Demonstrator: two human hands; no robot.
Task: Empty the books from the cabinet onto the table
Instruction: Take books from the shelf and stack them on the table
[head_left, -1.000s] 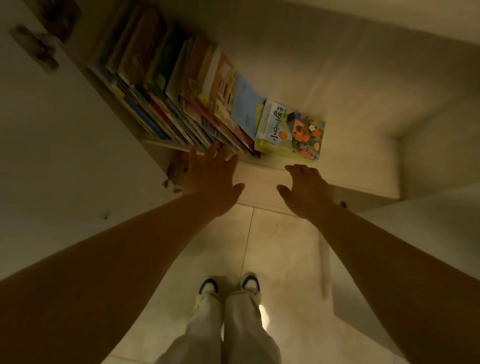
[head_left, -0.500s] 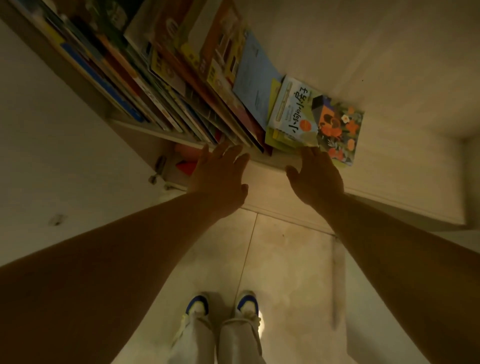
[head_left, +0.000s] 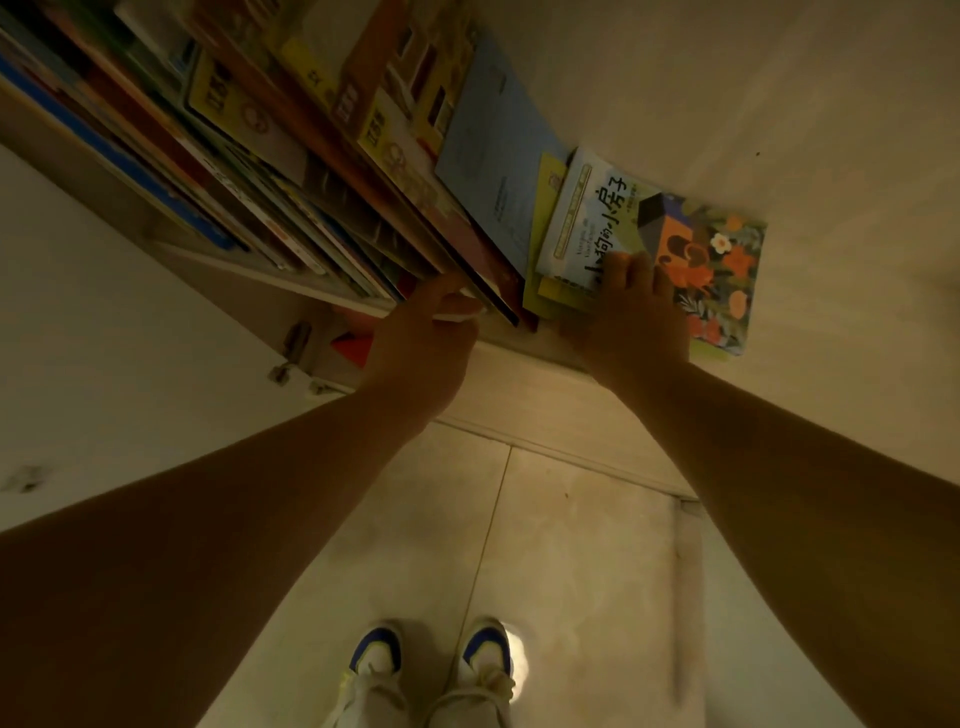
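In the head view, a slanted row of thin picture books (head_left: 291, 171) is seen on the pale wooden cabinet shelf (head_left: 270, 278), its long axis running from ten to four o'clock. The left hand (head_left: 423, 345) is curled around the near book edges at twelve o'clock. The right hand (head_left: 636, 317) is laid flat, fingers straight, on the flower-patterned flat book (head_left: 691, 244), the nearer one. No tabletop is shown.
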